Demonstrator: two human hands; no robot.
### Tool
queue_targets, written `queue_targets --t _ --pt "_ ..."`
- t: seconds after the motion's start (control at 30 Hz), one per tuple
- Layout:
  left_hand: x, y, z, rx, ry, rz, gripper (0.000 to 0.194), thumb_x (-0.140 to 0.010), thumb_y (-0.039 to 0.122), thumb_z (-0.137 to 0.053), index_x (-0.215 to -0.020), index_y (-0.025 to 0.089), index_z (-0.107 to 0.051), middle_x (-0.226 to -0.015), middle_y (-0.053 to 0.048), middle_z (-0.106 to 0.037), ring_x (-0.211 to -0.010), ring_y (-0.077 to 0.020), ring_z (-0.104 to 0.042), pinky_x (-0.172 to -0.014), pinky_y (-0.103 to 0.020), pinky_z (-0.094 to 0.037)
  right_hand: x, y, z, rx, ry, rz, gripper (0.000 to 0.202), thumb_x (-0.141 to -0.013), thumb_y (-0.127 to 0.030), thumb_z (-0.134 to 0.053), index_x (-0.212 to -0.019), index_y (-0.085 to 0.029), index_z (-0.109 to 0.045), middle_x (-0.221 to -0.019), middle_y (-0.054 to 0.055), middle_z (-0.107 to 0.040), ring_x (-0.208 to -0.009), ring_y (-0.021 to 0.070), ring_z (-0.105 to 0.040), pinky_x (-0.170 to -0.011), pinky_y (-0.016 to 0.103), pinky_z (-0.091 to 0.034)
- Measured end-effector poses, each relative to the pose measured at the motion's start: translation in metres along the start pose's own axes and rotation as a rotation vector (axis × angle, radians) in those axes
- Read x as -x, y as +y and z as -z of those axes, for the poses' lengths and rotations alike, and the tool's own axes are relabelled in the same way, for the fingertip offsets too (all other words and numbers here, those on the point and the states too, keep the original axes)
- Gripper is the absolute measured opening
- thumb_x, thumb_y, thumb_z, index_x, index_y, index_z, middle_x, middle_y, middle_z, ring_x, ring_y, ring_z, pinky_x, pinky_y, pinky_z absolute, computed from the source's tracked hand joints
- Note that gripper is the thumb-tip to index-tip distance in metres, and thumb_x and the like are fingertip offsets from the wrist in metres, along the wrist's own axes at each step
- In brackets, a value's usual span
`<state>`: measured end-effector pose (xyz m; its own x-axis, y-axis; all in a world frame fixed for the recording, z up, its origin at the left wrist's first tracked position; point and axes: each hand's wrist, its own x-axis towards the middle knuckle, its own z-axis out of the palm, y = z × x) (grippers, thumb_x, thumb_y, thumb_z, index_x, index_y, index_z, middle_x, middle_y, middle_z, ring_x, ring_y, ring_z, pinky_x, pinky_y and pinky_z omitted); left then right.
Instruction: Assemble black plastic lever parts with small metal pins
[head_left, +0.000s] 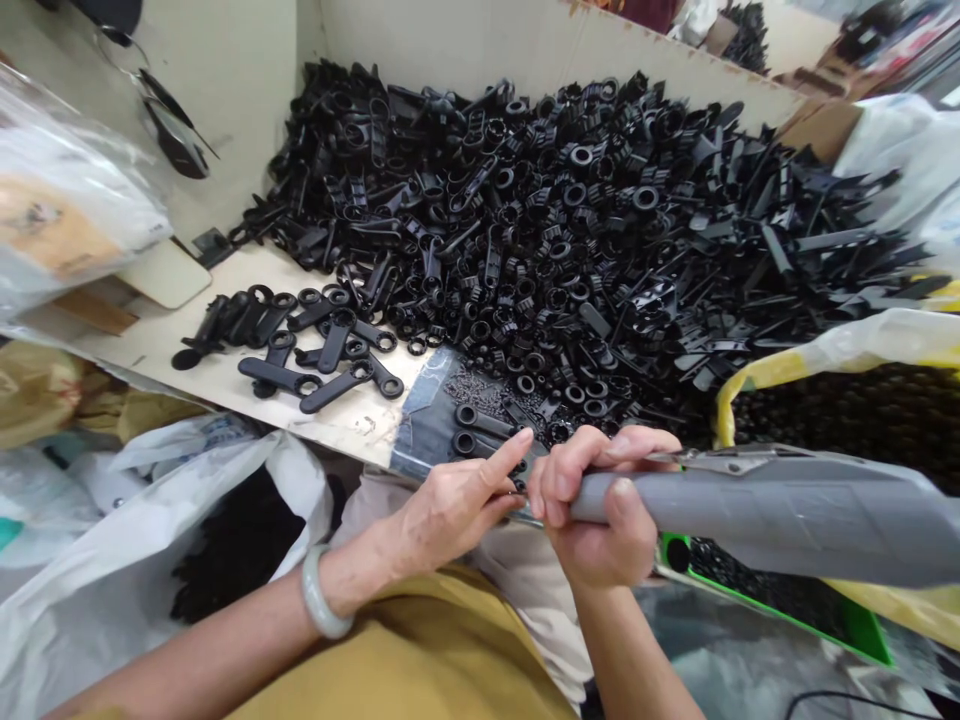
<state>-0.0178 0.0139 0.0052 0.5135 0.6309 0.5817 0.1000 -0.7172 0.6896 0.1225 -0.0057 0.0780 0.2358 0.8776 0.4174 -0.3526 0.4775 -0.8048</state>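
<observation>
My right hand [600, 500] is wrapped round the near end of a long grey power tool [780, 510], which extends to the right edge. My left hand [457, 500], with a pale bangle at the wrist, is beside it; its index finger points out and the thumb is near a small part too hidden to name. Just beyond the fingers, black handle-shaped parts [484, 422] lie in a row on a dark taped patch [427, 415] at the table's front edge. Tiny dark screws [480, 392] are heaped behind them.
A large pile of black plastic parts [480, 220] covers the table. Ring-ended handles [337, 345] lie at its left. White bags [289, 470] hang in front at left; a yellow-edged bag [810, 365] and a green tray [862, 625] stand right. Keys [176, 140] lie upper left.
</observation>
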Motion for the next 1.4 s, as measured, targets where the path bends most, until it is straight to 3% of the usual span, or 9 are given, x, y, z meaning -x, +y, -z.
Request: queue_targets --t 0.2,0.43,0.67,0.77,0.83,0.9,1.07,1.23,1.4 --pt "-0.006 0.001 -0.003 0.072 0.059 0.033 0.076 -0.104 0.021 -0.053 -0.166 0.024 -0.009 -0.089 0.000 -0.077 -0.074 -0.0119 -0.071 -0.075 -0.024 -0.062 -0.004 -0.003 0.000 0.039 0.024 -0.009 0.013 -0.096 -0.035 -0.060 -0.101 -0.031 -0.049 -0.068 -0.010 -0.058 -0.039 0.0086 -0.043 -0.038 0.021 -0.045" --pt "-0.016 -0.003 -0.005 0.062 0.054 0.009 0.073 -0.105 0.022 -0.051 -0.165 0.024 -0.011 -0.094 -0.001 -0.078 -0.082 -0.0129 -0.073 -0.081 -0.027 -0.063 -0.010 -0.003 0.003 0.051 0.015 -0.008 0.011 -0.097 -0.036 -0.059 -0.102 -0.031 -0.051 -0.069 -0.009 -0.059 -0.040 0.0090 -0.043 -0.040 0.022 -0.046" --pt "-0.011 -0.004 0.002 0.007 0.073 0.036 0.085 -0.099 0.026 -0.065 -0.165 0.024 -0.011 -0.121 -0.010 -0.074 -0.100 -0.0181 -0.073 -0.088 -0.034 -0.063 -0.017 -0.006 0.012 0.087 0.059 0.001 0.015 -0.095 -0.039 -0.061 -0.102 -0.032 -0.050 -0.067 -0.009 -0.058 -0.039 0.0090 -0.042 -0.039 0.023 -0.046" --pt "-0.012 -0.005 0.007 -0.064 0.094 0.108 0.065 -0.099 0.022 -0.062 -0.157 0.020 -0.033 -0.119 -0.010 -0.072 -0.102 -0.0193 -0.069 -0.091 -0.037 -0.061 -0.019 0.000 0.014 0.098 0.062 0.023 0.014 -0.095 -0.036 -0.061 -0.100 -0.031 -0.049 -0.067 -0.009 -0.058 -0.039 0.0086 -0.042 -0.039 0.022 -0.046" --pt "-0.016 -0.006 0.008 -0.138 0.041 0.110 0.041 -0.100 0.020 -0.059 -0.141 0.016 -0.053 -0.114 -0.010 -0.072 -0.101 -0.0208 -0.066 -0.090 -0.039 -0.060 -0.019 0.005 0.015 0.114 0.056 0.034 0.013 -0.095 -0.032 -0.061 -0.100 -0.030 -0.049 -0.067 -0.009 -0.058 -0.039 0.0084 -0.043 -0.039 0.022 -0.046" --pt "-0.020 -0.008 0.006 -0.201 -0.039 0.080 0.024 -0.100 0.022 -0.059 -0.123 0.014 -0.063 -0.107 -0.010 -0.072 -0.096 -0.0218 -0.064 -0.085 -0.039 -0.059 -0.019 0.009 0.015 0.139 0.049 0.038 0.014 -0.095 -0.030 -0.060 -0.100 -0.029 -0.048 -0.067 -0.010 -0.058 -0.039 0.0084 -0.043 -0.039 0.022 -0.046" --pt "-0.024 -0.013 -0.001 -0.237 -0.132 0.058 0.022 -0.102 0.028 -0.058 -0.115 0.013 -0.067 -0.096 -0.008 -0.070 -0.088 -0.0205 -0.061 -0.080 -0.037 -0.057 -0.016 0.007 0.016 0.186 0.049 0.051 0.015 -0.095 -0.033 -0.061 -0.102 -0.029 -0.048 -0.066 -0.009 -0.057 -0.039 0.0094 -0.042 -0.037 0.023 -0.045" --pt "-0.022 -0.017 -0.001 -0.235 -0.132 0.061 0.021 -0.104 0.027 -0.054 -0.109 0.015 -0.070 -0.091 -0.007 -0.069 -0.084 -0.0191 -0.059 -0.077 -0.034 -0.054 -0.016 0.004 0.016 0.196 0.050 0.048 0.016 -0.095 -0.037 -0.063 -0.103 -0.030 -0.051 -0.068 -0.008 -0.057 -0.041 0.0095 -0.043 -0.037 0.023 -0.044" --pt "-0.021 -0.018 -0.002 -0.203 -0.142 0.066 0.019 -0.103 0.024 -0.055 -0.106 0.014 -0.071 -0.090 -0.006 -0.068 -0.084 -0.0194 -0.058 -0.077 -0.034 -0.052 -0.013 0.016 0.019 0.208 0.041 0.042 0.016 -0.095 -0.031 -0.062 -0.102 -0.029 -0.048 -0.067 -0.009 -0.058 -0.041 0.0096 -0.044 -0.036 0.022 -0.044"
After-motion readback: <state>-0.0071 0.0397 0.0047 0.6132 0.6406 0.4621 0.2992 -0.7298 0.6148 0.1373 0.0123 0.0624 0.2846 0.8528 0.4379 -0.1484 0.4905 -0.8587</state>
